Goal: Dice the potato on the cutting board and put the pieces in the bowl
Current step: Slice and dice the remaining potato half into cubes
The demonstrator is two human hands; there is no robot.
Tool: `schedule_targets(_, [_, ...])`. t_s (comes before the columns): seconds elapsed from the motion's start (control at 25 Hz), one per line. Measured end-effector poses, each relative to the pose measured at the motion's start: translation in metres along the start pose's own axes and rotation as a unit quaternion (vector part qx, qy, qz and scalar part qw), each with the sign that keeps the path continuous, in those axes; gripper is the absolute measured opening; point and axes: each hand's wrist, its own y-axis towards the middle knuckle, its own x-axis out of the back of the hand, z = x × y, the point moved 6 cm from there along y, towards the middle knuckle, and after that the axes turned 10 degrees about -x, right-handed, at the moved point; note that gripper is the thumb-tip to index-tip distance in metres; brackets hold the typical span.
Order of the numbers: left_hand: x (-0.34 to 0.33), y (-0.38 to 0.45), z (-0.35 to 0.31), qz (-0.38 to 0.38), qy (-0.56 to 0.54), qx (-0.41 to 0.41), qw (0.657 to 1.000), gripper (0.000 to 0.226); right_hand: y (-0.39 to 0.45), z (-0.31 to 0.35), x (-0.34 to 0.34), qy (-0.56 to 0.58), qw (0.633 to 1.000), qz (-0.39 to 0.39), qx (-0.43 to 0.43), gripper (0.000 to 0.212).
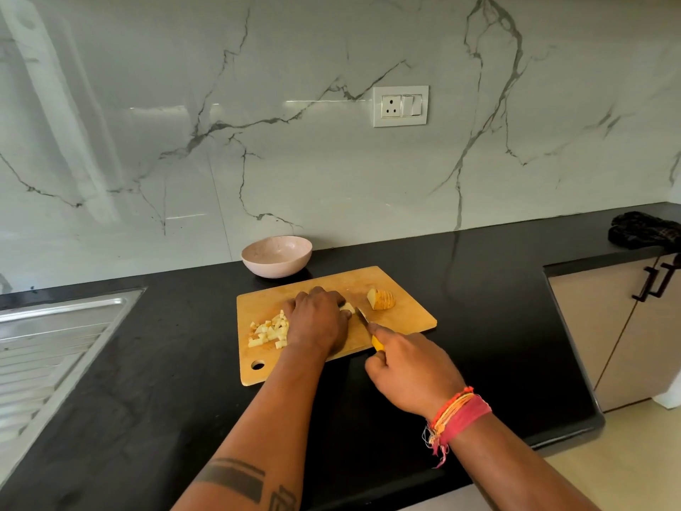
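Note:
A wooden cutting board [401,289] lies on the black counter. My left hand [317,319] curls over a small potato piece [348,307] at the board's middle and holds it down. My right hand [409,370] grips a yellow-handled knife [369,328], its blade tip right beside that piece. A pile of diced potato [268,330] sits on the board's left part. A sliced potato chunk [381,299] rests at the board's right. The pink bowl [276,255] stands behind the board and looks empty.
A steel sink drainboard [48,348] is at the left. A dark cloth [643,230] lies on the counter at the far right above cabinet doors with black handles [652,282]. A wall socket [401,106] is set in the marble backsplash.

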Motion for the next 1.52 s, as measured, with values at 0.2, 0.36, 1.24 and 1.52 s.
schedule_targets(0.2, [0.000,-0.002,0.004,0.007,-0.011,0.010,1.000,0.034,0.020,0.016,0.004,-0.001,1.000,-0.009,0.018,0.055])
schedule_targets(0.36, [0.000,0.000,0.004,-0.009,-0.025,0.013,1.000,0.032,0.034,0.026,0.001,-0.010,0.999,-0.003,0.033,0.043])
schedule_targets(1.24, [0.004,0.001,0.012,0.003,-0.062,0.024,0.998,0.029,0.028,0.026,-0.006,0.011,0.999,0.019,0.028,0.056])
schedule_targets(1.52, [0.006,0.002,0.012,-0.015,-0.061,0.034,0.997,0.027,0.042,0.033,-0.012,0.030,0.998,0.039,0.026,0.036])
